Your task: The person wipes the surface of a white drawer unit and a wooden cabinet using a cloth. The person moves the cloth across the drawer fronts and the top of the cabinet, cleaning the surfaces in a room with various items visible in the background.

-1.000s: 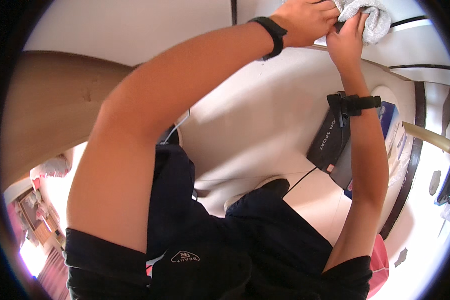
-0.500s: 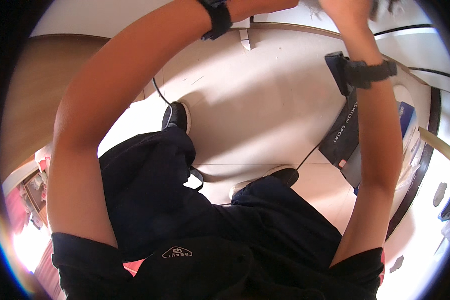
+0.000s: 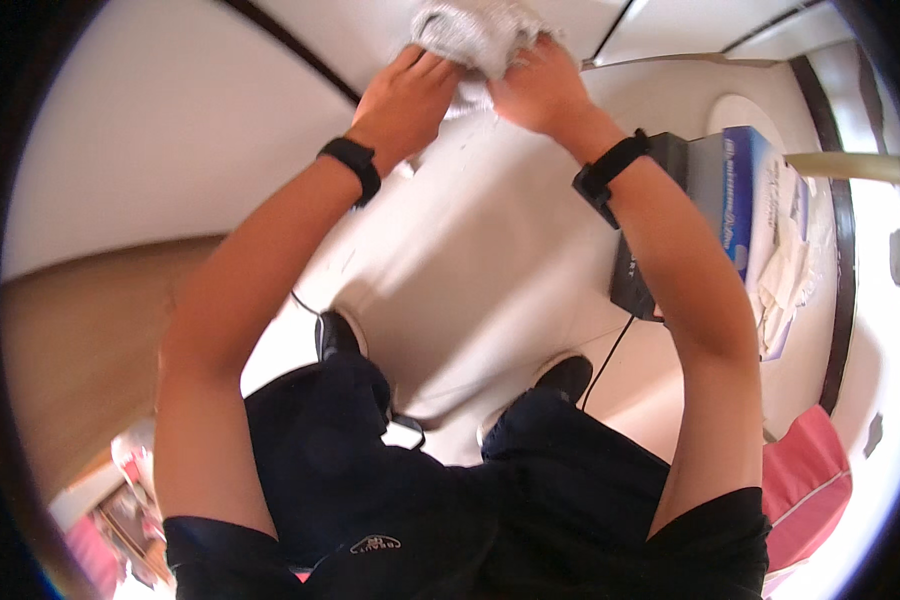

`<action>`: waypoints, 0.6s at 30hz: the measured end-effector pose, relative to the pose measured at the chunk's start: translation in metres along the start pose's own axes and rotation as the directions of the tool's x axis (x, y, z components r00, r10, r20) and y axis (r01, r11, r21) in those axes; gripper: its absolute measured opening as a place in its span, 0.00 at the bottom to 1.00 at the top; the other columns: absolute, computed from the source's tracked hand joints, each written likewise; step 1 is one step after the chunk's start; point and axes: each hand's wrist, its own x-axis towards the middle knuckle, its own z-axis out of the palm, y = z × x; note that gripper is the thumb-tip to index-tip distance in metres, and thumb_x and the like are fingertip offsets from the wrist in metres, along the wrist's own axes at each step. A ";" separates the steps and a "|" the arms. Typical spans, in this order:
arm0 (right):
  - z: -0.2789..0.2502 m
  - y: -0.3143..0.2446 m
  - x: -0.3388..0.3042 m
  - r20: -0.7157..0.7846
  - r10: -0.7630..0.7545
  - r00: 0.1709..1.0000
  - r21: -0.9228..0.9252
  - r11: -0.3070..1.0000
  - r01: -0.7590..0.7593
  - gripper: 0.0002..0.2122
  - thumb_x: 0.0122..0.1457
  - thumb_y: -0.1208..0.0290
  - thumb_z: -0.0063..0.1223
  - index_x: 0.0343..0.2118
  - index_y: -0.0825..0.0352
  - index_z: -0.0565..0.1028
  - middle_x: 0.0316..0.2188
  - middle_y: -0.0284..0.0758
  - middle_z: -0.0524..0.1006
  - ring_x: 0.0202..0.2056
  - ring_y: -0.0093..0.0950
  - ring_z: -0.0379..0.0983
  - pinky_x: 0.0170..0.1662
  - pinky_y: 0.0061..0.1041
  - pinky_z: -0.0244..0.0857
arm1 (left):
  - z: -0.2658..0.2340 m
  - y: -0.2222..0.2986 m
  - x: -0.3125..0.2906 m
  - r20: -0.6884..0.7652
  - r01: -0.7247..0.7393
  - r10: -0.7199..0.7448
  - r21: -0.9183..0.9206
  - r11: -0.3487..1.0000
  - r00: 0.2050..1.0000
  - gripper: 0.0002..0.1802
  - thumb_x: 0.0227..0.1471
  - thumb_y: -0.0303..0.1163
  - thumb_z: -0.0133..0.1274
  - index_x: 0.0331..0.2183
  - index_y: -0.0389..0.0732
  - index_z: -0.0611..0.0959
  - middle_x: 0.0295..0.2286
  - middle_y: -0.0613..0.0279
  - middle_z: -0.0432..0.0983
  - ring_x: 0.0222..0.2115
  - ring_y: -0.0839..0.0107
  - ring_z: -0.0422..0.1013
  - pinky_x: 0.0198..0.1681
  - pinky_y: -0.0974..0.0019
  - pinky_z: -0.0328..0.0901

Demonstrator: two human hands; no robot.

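Pale floor (image 3: 460, 270) stretched smoothly below flat white panels (image 3: 160, 140) with dark seams. Near the panels was the cloth (image 3: 475, 35), bunched up: the left hand (image 3: 405, 100) had its grip pinching the left side, the right hand (image 3: 543, 88) the right. Grey-white and nubbly, it looked light, limp and hard to damage; its thick side folds seemed the surest hold.

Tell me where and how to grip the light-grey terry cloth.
Probably take the light-grey terry cloth by its bunched near part, coming from the person's own side, one hand left, one right: it looks limp and crumpled, and the left hand and right hand meet it there.
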 end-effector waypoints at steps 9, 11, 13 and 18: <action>-0.024 0.039 -0.007 -0.147 0.469 0.871 0.283 0.864 -0.417 0.29 0.50 0.76 0.54 0.59 0.70 0.65 0.47 0.50 0.75 0.50 0.52 0.69 0.53 0.48 0.63 | -0.002 0.021 0.093 -0.192 -0.032 0.028 -0.015 0.999 0.981 0.14 0.47 0.27 0.51 0.39 0.40 0.81 0.41 0.66 0.74 0.48 0.70 0.67 0.58 0.66 0.56; -0.006 0.034 -0.011 -0.103 0.677 0.728 0.400 0.698 -0.593 0.32 0.50 0.76 0.52 0.61 0.73 0.60 0.55 0.53 0.68 0.55 0.54 0.65 0.58 0.47 0.60 | 0.005 0.031 0.107 -0.205 -0.044 0.028 -0.075 0.996 0.978 0.14 0.47 0.27 0.51 0.39 0.40 0.80 0.41 0.67 0.74 0.48 0.70 0.67 0.59 0.67 0.56; 0.006 0.037 -0.017 0.028 0.799 0.601 0.488 0.514 -0.706 0.36 0.52 0.77 0.51 0.63 0.80 0.50 0.63 0.60 0.54 0.62 0.58 0.53 0.66 0.47 0.49 | 0.007 0.036 0.114 -0.133 -0.050 0.037 -0.097 0.994 0.990 0.15 0.48 0.28 0.50 0.41 0.40 0.80 0.41 0.67 0.74 0.49 0.71 0.67 0.60 0.67 0.55; 0.031 0.034 -0.025 0.096 0.864 0.493 0.556 0.364 -0.747 0.38 0.52 0.78 0.52 0.64 0.79 0.48 0.66 0.59 0.48 0.67 0.56 0.42 0.70 0.44 0.39 | 0.031 0.038 0.110 -0.184 -0.099 0.077 -0.114 0.988 0.980 0.20 0.46 0.25 0.51 0.45 0.39 0.78 0.46 0.65 0.74 0.50 0.68 0.66 0.60 0.64 0.55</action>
